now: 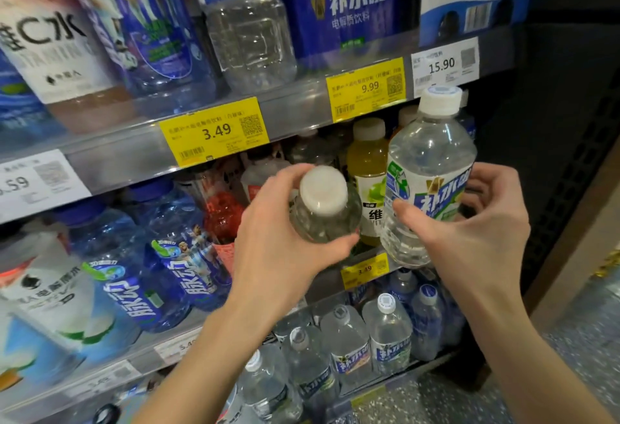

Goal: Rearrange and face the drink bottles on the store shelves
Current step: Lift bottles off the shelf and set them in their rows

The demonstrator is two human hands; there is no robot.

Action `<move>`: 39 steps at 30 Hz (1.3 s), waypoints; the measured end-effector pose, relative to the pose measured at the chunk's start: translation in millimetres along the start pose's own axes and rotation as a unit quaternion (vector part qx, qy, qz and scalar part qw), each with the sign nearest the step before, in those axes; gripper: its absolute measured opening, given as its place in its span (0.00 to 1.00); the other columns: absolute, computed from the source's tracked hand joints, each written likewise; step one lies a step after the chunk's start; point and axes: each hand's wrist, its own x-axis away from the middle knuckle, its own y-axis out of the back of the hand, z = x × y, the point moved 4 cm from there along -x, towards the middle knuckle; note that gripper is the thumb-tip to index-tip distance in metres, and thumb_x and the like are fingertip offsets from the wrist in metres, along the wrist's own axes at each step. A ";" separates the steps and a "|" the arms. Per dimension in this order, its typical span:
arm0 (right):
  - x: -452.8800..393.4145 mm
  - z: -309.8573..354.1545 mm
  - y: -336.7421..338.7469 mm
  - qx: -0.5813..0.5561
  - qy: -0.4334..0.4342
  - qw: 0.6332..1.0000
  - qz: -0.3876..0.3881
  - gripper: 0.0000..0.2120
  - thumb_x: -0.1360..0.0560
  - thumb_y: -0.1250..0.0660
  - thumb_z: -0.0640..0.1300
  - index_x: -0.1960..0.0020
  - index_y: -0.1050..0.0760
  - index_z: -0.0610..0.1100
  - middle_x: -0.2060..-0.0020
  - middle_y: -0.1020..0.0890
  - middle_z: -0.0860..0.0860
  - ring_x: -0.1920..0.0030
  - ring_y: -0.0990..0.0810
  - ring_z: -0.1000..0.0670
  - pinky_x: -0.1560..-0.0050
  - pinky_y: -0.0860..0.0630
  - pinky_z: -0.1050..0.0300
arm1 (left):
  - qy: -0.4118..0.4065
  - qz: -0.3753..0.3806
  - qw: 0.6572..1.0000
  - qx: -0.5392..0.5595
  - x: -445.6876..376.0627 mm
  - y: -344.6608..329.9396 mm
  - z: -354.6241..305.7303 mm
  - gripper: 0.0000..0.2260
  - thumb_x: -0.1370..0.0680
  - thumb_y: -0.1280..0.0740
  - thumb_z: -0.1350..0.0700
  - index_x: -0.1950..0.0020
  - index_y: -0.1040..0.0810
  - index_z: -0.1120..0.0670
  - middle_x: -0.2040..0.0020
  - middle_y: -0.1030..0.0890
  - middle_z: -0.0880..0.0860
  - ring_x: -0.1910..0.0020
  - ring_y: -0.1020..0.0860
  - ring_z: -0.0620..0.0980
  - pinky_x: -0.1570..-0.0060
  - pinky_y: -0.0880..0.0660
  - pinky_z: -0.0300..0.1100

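- Two clear plastic drink bottles with white screw caps are held in front of the middle shelf [295, 118] of a store cooler, one in each bare hand.
- Left hand [278, 232] curls its fingers and thumb around the shoulder of the tilted clear bottle [323, 212], whose cap points toward the camera; its label is out of sight.
- Right hand [483, 222] wraps thumb and fingers around the labelled waist of the upright clear bottle with a blue, green and white label [431, 182], held just beside a yellow-green juice bottle [367, 175] standing on the shelf.
- Both bottles look full, so they are likely fairly heavy, with thin walls that give under a squeeze and smooth plastic that may slip if wet; the ribbed waist or the label band seems the surest place to hold.
- Facing the left bottle probably calls for setting it upright and turning it until its label shows.
- Yellow price tags [214, 131] front the shelf edges; the small print is unreadable.
- Rows behind the held bottles are hidden by the hands, the left side of the view is blurred, and the bottom-shelf bottles [349, 346] are cut off below.
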 end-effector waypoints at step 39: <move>41.8 -19.1 -103.9 0.040 -0.125 0.990 0.044 0.32 0.41 0.16 0.47 0.48 0.34 0.47 0.50 0.24 0.50 0.52 0.23 0.54 0.49 0.28 0.73 | -0.027 -0.003 0.999 0.027 72.9 79.8 30.6 0.22 0.42 0.22 0.45 0.49 0.20 0.39 0.50 0.19 0.41 0.49 0.20 0.42 0.57 0.25 0.31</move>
